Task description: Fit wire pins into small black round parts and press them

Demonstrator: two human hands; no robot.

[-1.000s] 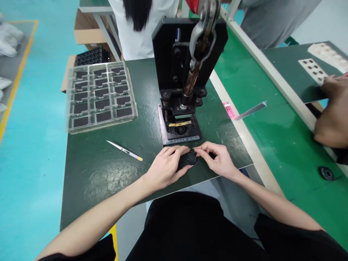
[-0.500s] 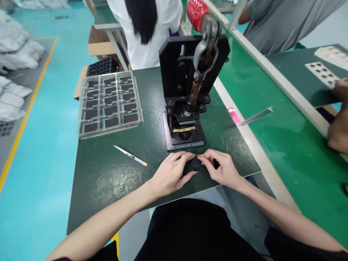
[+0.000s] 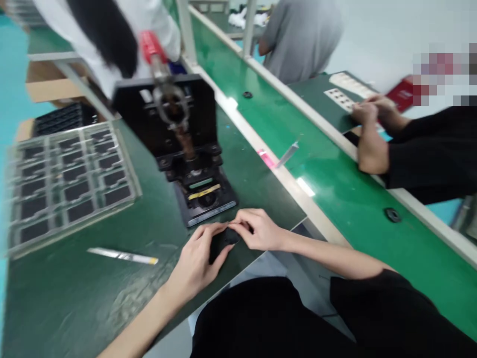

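Observation:
A small round black part (image 3: 231, 236) lies at the near edge of the green table, between my hands. My left hand (image 3: 201, 253) is curved around its left side, fingertips at its top and thumb at its lower edge. My right hand (image 3: 257, 228) pinches at the part's upper edge; what is between those fingertips is too small to name. Just beyond stands a black hand press (image 3: 167, 119) with a red handle (image 3: 152, 45) and a yellow strip (image 3: 204, 192) across its base. White tweezers (image 3: 122, 256) lie to the left.
A clear tray (image 3: 136, 191) of dark flat pieces sits at the left. Right of the table runs a green belt (image 3: 328, 184) carrying a black ring-shaped part (image 3: 392, 215). A pink piece (image 3: 266, 159) lies by its rail. Other people are at the back and the right.
The view has swung to the right, so the press, tray and tweezers appear further left. More of the belt and a person at the right show. My hands keep their hold around the black part.

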